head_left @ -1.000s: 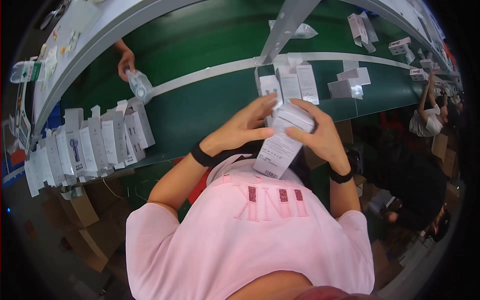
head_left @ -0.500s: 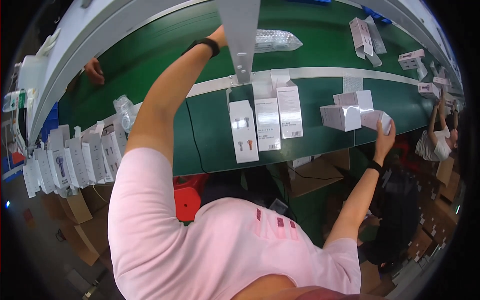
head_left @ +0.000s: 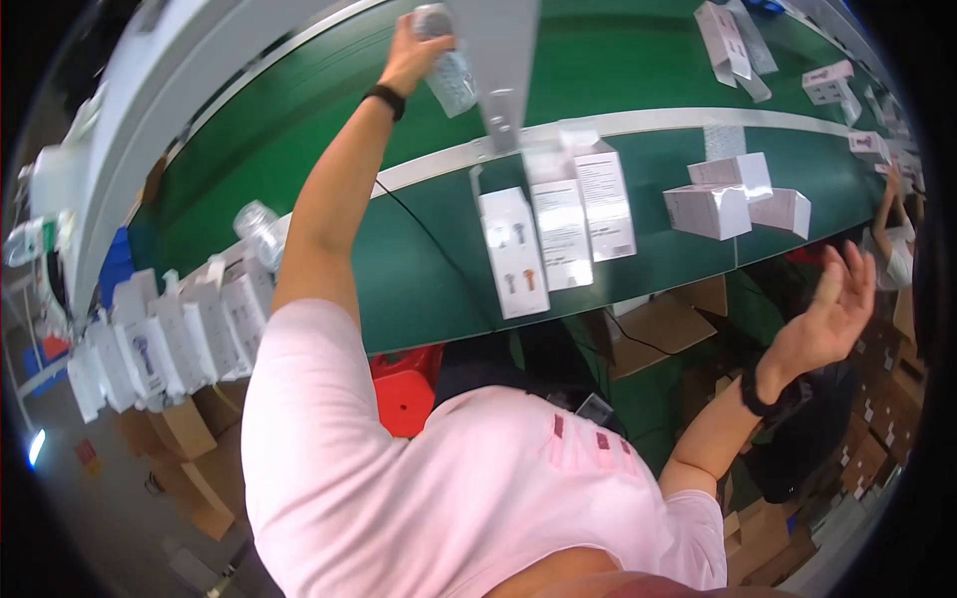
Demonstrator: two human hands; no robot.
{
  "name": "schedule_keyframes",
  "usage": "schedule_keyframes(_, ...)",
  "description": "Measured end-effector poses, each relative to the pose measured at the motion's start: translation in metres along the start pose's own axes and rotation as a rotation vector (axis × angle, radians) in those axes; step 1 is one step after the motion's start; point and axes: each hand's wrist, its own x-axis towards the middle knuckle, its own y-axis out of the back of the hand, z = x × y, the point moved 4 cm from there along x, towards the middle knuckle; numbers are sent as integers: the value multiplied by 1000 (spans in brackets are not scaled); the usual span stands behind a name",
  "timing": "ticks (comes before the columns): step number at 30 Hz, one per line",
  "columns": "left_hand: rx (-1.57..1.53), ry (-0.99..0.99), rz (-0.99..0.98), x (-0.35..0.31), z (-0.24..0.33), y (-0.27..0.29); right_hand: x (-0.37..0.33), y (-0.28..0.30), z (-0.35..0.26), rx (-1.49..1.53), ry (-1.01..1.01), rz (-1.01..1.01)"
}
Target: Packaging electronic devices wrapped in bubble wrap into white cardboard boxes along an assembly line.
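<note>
My left hand (head_left: pixel 409 52) reaches over the far green belt, its fingers wrapped round a bubble-wrapped package (head_left: pixel 455 86) just left of the metal post. My right hand (head_left: pixel 832 309) is raised off the table's near edge at the right, fingers spread and holding nothing. Nearest to it is a small white box (head_left: pixel 783 212), lying beside two other white boxes (head_left: pixel 708 211). Between my hands, three tall white cartons (head_left: pixel 515 254) with raised flaps lean side by side on the green table; the left one has small product pictures.
The grey metal post (head_left: pixel 506 70) stands between belt and table. A row of white cartons (head_left: pixel 145 349) lines the left, with another bubble-wrapped package (head_left: pixel 261 234) behind. More boxes (head_left: pixel 723 40) lie on the belt at far right, near another person (head_left: pixel 895 234). A red stool (head_left: pixel 404 394) is below.
My left hand has come out from behind the post, bringing the bubble-wrapped package leftward. My right hand has let go of the small white box and drawn back toward me. Another person's hand at left has gone.
</note>
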Motion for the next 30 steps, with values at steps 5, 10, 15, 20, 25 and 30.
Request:
schedule_keyframes(5, -953, 269, 114, -153, 72, 87, -83, -96, -118, 296, 225, -707)
schedule_keyframes(10, -1208, 427, 176, -280, 151, 52, -109, -137, -216, 558, 392, -736)
schedule_keyframes(15, -1310, 372, 277, -330, 189, 48, -125, -153, -263, 605, 555, -701)
schedule_keyframes(20, -1327, 328, 250, -346, 196, 55, -134, -160, -281, 634, 434, -784)
schedule_keyframes(25, -1611, 633, -117, -366, 204, 11, -153, -166, -286, 634, 651, -687)
schedule_keyframes(30, -1980, 810, -394, -385, 196, -7, -149, -153, -307, 666, 701, -682)
